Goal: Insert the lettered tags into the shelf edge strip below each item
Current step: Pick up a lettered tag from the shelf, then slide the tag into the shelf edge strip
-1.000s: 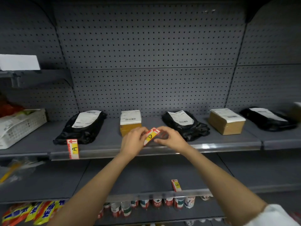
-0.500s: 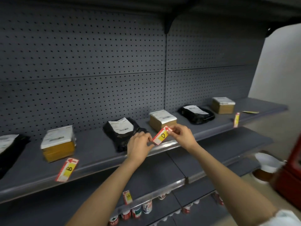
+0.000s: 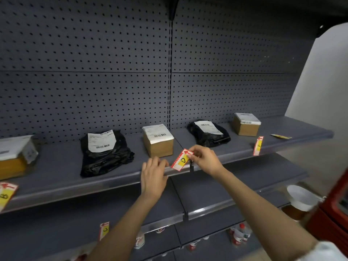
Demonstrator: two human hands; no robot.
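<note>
My right hand (image 3: pixel 204 159) pinches the top of a red and yellow tag marked D (image 3: pixel 182 159), holding it tilted against the shelf edge strip (image 3: pixel 116 182) just below a brown box (image 3: pixel 158 140). My left hand (image 3: pixel 153 175) rests at the strip just left of the tag, fingers curled, not touching the tag. A tag marked B (image 3: pixel 6 193) sits in the strip at far left and a tag marked F (image 3: pixel 258 146) at the right. A tag marked C (image 3: pixel 104 230) stands on the lower shelf's strip.
On the shelf lie two black bags (image 3: pixel 104 151) (image 3: pixel 208 132), another brown box (image 3: pixel 245 124) and a yellow box (image 3: pixel 15 157) at far left. A loose yellow tag (image 3: pixel 280 136) lies near the shelf's right end. Bottles (image 3: pixel 239 235) fill the lowest shelf. A white bowl (image 3: pixel 301 197) sits lower right.
The view has swung right along the shelf. My left hand has let go of the D tag; my right hand alone holds it at the strip below the brown box.
</note>
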